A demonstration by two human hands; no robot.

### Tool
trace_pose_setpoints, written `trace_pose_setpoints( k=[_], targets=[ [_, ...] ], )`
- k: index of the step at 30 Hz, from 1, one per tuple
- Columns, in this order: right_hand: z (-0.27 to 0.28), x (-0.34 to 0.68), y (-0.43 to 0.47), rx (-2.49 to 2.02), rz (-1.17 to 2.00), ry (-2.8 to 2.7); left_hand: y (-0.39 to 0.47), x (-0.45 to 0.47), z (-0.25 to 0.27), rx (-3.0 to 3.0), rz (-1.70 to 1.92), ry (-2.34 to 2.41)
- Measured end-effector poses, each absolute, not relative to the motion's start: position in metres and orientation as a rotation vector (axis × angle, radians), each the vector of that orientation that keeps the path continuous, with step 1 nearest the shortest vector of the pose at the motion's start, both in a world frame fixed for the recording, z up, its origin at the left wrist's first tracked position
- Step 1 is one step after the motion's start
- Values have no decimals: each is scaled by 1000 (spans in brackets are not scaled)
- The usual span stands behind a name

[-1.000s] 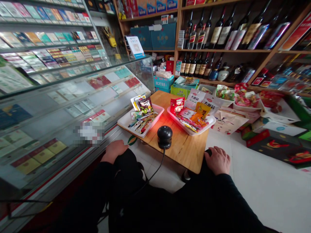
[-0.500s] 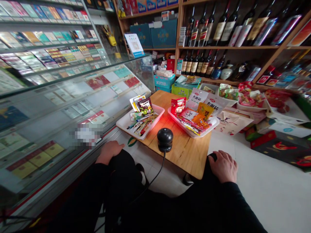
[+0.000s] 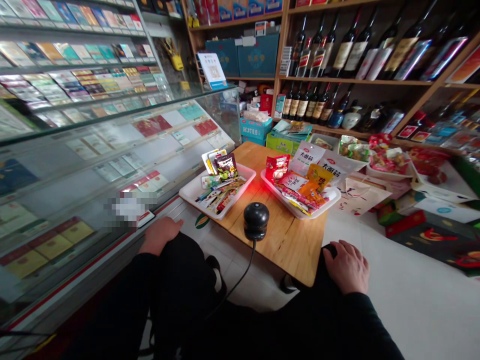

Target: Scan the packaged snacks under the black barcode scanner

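My left hand rests on my left knee, holding nothing; its fingers are partly hidden. Over my right knee lies my right hand, empty, with its fingers apart. Between my knees stands a small wooden table. Near its front edge is a black scanner-like device with a round top and a cable running towards me. A white tray of thin packets and small cards sits on the table's left side. Another white tray, on the right, holds colourful snack bags. A red glow falls on the wood between them.
A glass display counter with flat packs runs along my left. Wooden shelves of bottles stand at the back. Snack trays, a paper gift bag and a dark box are on the right. A sign stands on the counter.
The view has shifted slightly, so the table and trays appear a little lower. Both hands stay on my knees, and nothing has been picked up or let go.
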State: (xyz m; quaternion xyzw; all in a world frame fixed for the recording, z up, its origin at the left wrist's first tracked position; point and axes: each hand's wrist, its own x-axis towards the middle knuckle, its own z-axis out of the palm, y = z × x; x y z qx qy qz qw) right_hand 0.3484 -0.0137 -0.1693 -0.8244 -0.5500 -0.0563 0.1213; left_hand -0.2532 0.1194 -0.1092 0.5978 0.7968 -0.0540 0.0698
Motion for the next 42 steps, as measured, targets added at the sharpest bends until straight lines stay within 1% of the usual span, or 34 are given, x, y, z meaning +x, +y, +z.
trace_pose_setpoints(
  k=[2,5,8,10,13,18,21,25,27,29,32,35,37,42],
  targets=[
    [-169,349,-13,-2414,-152,-1615,107,-243,-104,1765,-71,2528],
    [-166,351,-9,-2377,-97,-1607,92,-220,-91,1825,280,2680],
    [-154,351,1,-2221,2,-1556,94,-190,-73,2032,659,2540],
    [-139,343,11,-2087,12,-1525,108,-168,-61,2130,744,2365],
    [-103,320,30,-1915,-15,-1570,144,-137,-47,2252,702,2128],
    [-38,267,71,-1677,68,-1771,198,-110,-55,2364,208,1884],
    [-10,237,101,-1550,132,-1958,209,-112,-67,2401,164,1790],
    [9,192,154,-1437,243,-2171,215,-118,-71,2377,153,1757],
    [12,165,184,-1387,315,-2281,220,-116,-69,2358,208,1750],
    [10,137,216,-1359,365,-2405,226,-112,-70,2357,348,1719],
    [1,99,259,-1421,264,-2632,233,-104,-79,2321,516,1633],
    [-14,73,291,-1560,54,-2846,237,-99,-91,2298,482,1592],
    [-24,63,305,-1658,-23,-2980,239,-97,-98,2310,453,1591],
    [-49,53,321,-1791,51,-3036,246,-97,-108,2264,499,1569]
  ],
)
